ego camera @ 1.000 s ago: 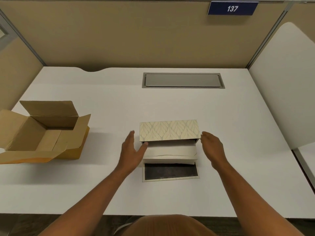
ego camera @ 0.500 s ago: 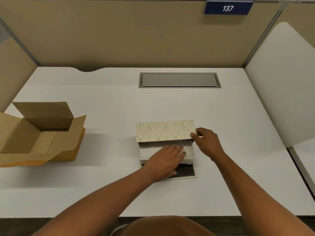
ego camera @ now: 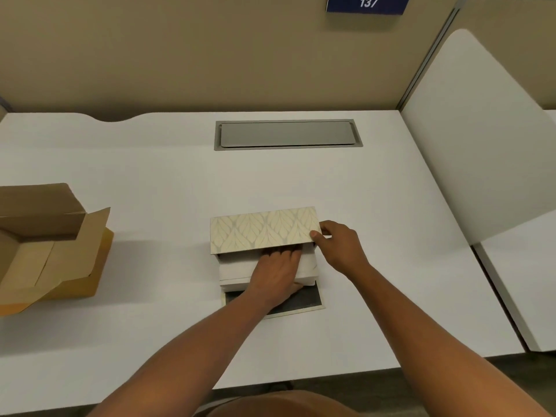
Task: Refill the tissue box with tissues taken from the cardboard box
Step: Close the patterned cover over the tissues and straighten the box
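Note:
The tissue box (ego camera: 263,230), cream with a leaf pattern, lies on its side at the middle of the white desk (ego camera: 180,176), its open side facing me. A white stack of tissues (ego camera: 234,267) sticks out of that opening. My left hand (ego camera: 276,273) lies flat on the stack, fingertips under the box's edge. My right hand (ego camera: 338,246) grips the box's right end with the thumb on the patterned face. The box's dark lid panel (ego camera: 304,299) lies flat in front. The open cardboard box (ego camera: 45,245) stands at the left; I see no tissues inside it.
A grey cable hatch (ego camera: 287,135) is set into the desk behind the tissue box. A white divider panel (ego camera: 481,145) rises on the right. Beige partition walls stand behind, with a blue sign 137 (ego camera: 368,3). The desk's front edge is close to my body.
My left hand moved from the box's left side onto the tissue stack and slid its fingers further in. My right hand closed on the box's right end.

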